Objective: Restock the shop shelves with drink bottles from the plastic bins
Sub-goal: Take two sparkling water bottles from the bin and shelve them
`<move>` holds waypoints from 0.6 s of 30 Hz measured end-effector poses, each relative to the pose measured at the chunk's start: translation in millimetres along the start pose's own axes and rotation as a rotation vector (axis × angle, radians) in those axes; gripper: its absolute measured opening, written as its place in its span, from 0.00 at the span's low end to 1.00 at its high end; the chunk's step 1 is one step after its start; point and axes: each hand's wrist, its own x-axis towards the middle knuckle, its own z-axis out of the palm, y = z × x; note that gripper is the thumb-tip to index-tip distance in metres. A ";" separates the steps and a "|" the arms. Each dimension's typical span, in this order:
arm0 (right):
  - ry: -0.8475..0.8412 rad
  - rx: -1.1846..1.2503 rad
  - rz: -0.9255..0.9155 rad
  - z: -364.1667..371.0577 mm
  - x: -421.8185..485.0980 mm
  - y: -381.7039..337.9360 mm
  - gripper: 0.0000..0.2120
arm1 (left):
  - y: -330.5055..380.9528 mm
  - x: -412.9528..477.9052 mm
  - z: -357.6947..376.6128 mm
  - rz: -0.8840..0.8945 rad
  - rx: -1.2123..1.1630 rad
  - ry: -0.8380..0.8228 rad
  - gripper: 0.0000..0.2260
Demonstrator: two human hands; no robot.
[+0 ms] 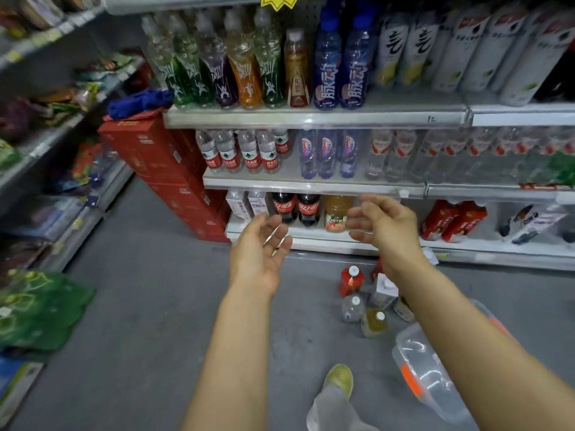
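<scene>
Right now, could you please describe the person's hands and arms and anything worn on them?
The left hand and right hand are bare: no gloves, rings or watch show. Both forearms are uncovered down to the frame's edge, no sleeve in view.

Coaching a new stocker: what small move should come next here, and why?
Probably lower the right hand to the red bottle standing on the floor below it: this hand and the left hand are open and empty, and that bottle is not yet shelved.
</scene>
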 end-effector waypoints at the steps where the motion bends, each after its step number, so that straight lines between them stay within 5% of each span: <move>1: -0.009 0.007 -0.009 -6.2 -18.3 -3.4 0.09 | 0.8 -18.6 -5.5 0.023 0.005 -0.011 0.04; 18: 0.076 0.018 -0.089 -149.6 -194.9 -68.3 0.07 | -22.0 -217.8 -21.9 0.090 0.044 -0.112 0.06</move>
